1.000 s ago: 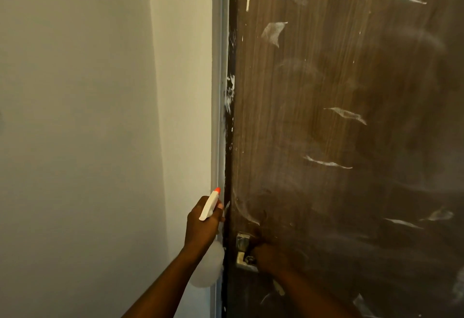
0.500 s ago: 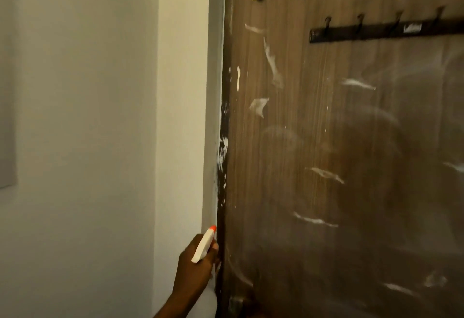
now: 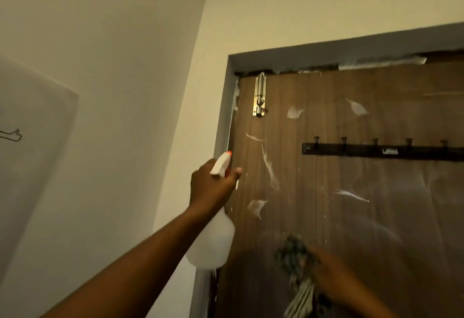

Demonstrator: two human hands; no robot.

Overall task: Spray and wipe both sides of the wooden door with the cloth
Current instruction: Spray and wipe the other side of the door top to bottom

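Cloth (image 3: 295, 255) bunched in right hand (image 3: 334, 277) grip, against door (image 3: 391, 212).

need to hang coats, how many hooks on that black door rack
5 hooks, side by side along the black rack on the wooden door. It runs off the right edge, so more may be hidden.

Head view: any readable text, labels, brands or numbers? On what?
White sticker on the black metal hook rail: print too blurred to read.
White sheet on the wall: a dark line sketch, no words.
Translucent white spray bottle with orange nozzle tip: no label shows.
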